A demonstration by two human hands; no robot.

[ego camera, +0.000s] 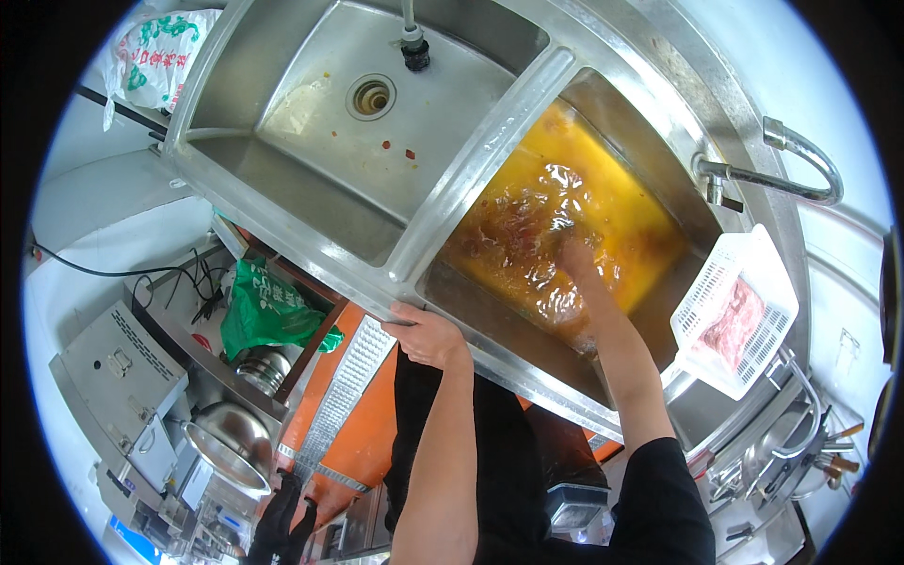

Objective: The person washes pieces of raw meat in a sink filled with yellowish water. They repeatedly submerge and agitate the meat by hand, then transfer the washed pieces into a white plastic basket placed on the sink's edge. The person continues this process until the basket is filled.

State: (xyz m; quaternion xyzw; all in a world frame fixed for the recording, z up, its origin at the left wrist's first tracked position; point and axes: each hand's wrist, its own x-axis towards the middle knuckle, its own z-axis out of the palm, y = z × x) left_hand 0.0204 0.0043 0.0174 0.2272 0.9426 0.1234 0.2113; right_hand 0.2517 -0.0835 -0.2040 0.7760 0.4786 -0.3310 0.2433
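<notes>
A double stainless-steel sink (459,201) lies before me. Its right basin holds yellow-brown, rippling water (537,162) with foam and glints on the surface. Into this water reaches my right hand (578,258); the fingers are under the surface, so what they hold or touch is hidden. My left hand (431,337) grips the front rim of the sink near the divider, thumb on top. The left basin (452,120) contains a drain (371,97), a few small red and yellow scraps, and a hanging hose end (415,55).
A white plastic basket (681,321) with raw meat (734,321) stands at the right sink edge. Behind the right basin a chrome faucet (773,178) curves. At left are a green plastic bag (265,311) and metal bowls (229,441). Another person's legs (279,519) show behind me.
</notes>
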